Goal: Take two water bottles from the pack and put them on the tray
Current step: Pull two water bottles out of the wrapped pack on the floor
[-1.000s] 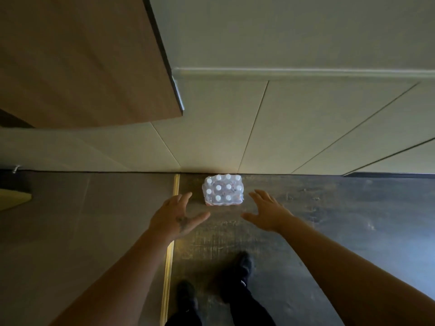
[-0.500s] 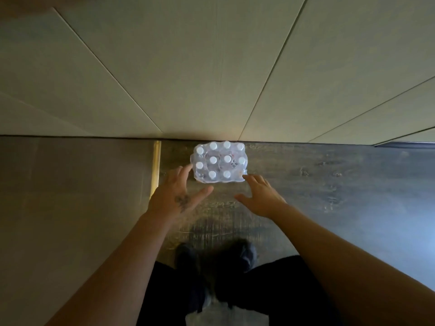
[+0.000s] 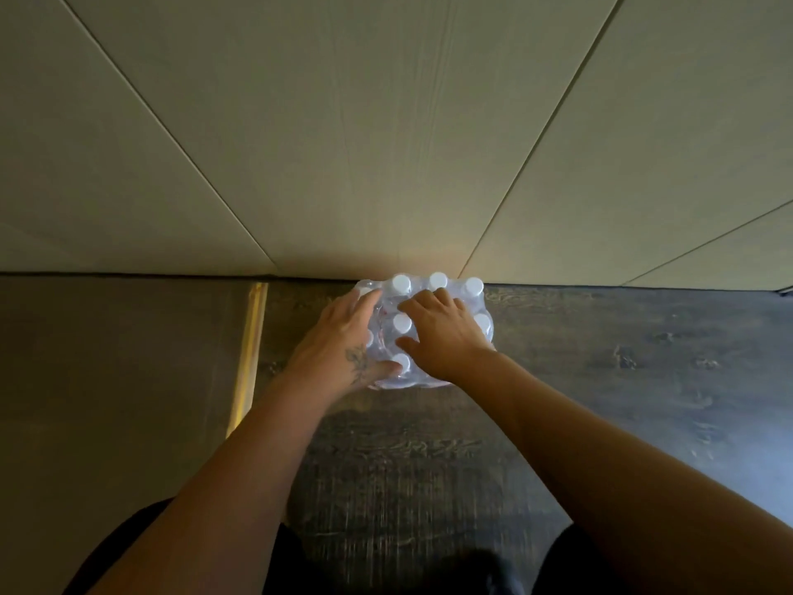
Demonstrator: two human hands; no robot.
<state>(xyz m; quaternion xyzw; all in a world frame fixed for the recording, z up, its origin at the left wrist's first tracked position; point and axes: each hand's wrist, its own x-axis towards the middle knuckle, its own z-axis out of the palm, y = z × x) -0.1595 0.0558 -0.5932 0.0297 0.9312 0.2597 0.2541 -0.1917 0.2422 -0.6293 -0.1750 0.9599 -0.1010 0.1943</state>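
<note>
A shrink-wrapped pack of water bottles [image 3: 397, 332] with white caps stands on the dark wooden floor, pushed against the wall. My left hand [image 3: 341, 347] lies on the pack's left side, fingers spread over the plastic wrap and thumb at the near edge. My right hand [image 3: 444, 334] rests on top of the pack, fingers curled among the caps. Both hands touch the wrap; neither has a bottle out. Several caps are hidden under my hands. No tray is in view.
A pale panelled wall [image 3: 386, 143] rises straight behind the pack. A brass strip [image 3: 249, 358] in the floor divides the wooden boards [image 3: 600, 401] from smoother grey flooring [image 3: 120, 380] on the left. My knees and a dark shoe show at the bottom edge.
I have bent lower and closer to the pack. Both hands went from hovering just short of it to resting on its top and left side.
</note>
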